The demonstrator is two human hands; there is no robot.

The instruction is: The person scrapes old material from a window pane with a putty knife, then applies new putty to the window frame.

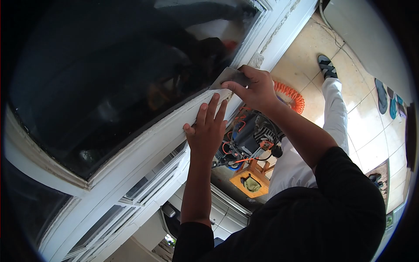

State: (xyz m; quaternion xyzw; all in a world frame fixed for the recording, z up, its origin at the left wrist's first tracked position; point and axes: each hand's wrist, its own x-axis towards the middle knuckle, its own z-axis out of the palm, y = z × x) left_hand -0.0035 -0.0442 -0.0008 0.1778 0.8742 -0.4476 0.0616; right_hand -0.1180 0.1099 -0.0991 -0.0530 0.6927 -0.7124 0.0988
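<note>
My right hand [258, 87] is closed on a flat, grey scraper blade [221, 78], thumb on one face. The blade lies at the corner where the dark glass pane [131, 78] meets the white window frame [144, 131]. My left hand [207, 129] rests on the frame just below the blade, fingers spread, holding nothing. A small crumpled whitish lump [256, 60] sits on the frame beyond my right hand. The frame's paint looks worn along the glass edge.
Below the frame stand an air compressor [259, 133] with an orange coiled hose [291, 97] and a yellow wooden stool [257, 192] bearing a green item [251, 183]. My sandalled foot [326, 66] is on the tiled floor [366, 126]; slippers [381, 96] lie farther right.
</note>
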